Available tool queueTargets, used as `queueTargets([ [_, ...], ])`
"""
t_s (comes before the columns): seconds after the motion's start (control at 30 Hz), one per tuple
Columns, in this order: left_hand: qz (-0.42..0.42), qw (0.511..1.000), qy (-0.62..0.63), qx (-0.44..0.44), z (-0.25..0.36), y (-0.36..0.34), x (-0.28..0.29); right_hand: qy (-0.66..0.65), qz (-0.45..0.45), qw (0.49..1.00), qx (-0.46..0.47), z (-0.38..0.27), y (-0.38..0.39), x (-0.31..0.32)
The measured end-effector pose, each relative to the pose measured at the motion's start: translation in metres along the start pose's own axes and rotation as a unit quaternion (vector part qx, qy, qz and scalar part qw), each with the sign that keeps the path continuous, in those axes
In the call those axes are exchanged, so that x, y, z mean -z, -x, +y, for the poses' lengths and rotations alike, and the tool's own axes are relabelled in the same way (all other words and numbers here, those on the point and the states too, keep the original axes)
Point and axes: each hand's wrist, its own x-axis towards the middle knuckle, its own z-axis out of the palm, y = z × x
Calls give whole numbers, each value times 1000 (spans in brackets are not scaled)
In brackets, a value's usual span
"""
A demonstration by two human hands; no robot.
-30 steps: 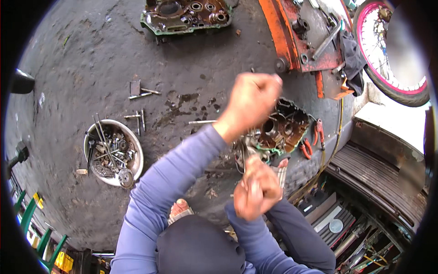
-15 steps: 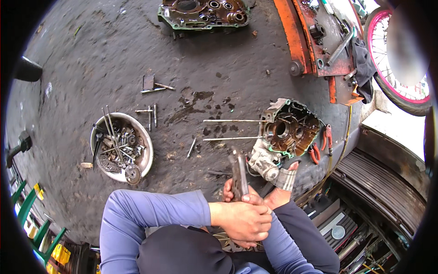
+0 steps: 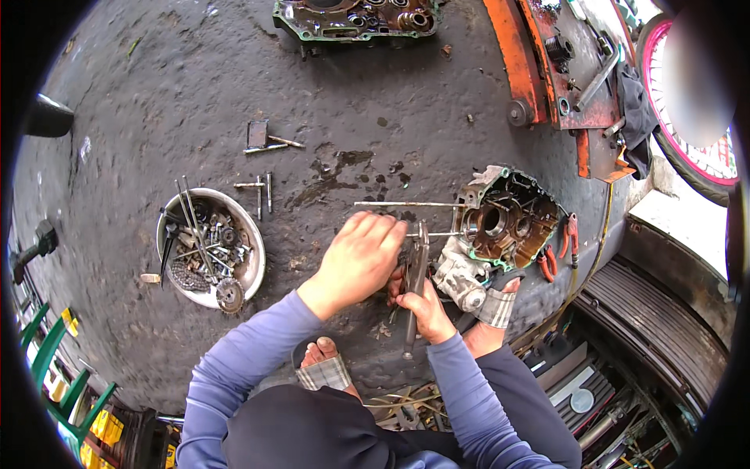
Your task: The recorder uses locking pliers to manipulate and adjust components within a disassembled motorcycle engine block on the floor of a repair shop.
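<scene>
My left hand [image 3: 364, 252] reaches over the free end of the lower long metal stud [image 3: 444, 234], back upward, with curled fingers. Its fingertips are hidden under the hand. In my right hand [image 3: 426, 309] is a long, dark metal tool that looks like locking pliers [image 3: 420, 270]. The upper jaw end lies at the lower stud, just right of my left fingers; the handle end points toward me. Both studs stick out leftward from an open engine crankcase half [image 3: 512, 219], the upper stud [image 3: 406, 204] untouched. A pale metal housing [image 3: 459, 277] sits at the crankcase's near side.
A white bowl [image 3: 260, 270] of gears, bolts and chain stands at left. Loose pins [image 3: 269, 191] and a small rectangular metal piece [image 3: 256, 134] lie beyond it. Another crankcase half [image 3: 355, 23] is at the far side. Red-handled pliers [image 3: 572, 234] and an orange stand [image 3: 512, 55] are at right.
My left hand has left my right forearm and swung forward-left onto the lower stud. The right hand has carried the tool forward to that stud. The view has shifted slightly.
</scene>
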Motion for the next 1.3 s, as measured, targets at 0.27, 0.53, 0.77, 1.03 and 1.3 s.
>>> queueTargets([
  [0.27, -118, 992, -34, -26, -14, -8, -22, 40, 98, 994, -5, -3, 9, -15],
  [0.53, -118, 991, -48, -25, -13, -11, -23, 248, 199, 948, 3, 8, 6, -18],
  [0.77, -117, 992, -35, -20, -11, -11, -22, 142, 198, 967, 76, 21, 14, -24],
  [1.03, -135, 990, -42, -14, -13, -11, -20, 286, 192, 937, 50, 11, 10, -19],
  [1.3, -140, 989, -45, -11, -14, -9, -22, 104, 147, 976, -122, -44, 35, -24],
])
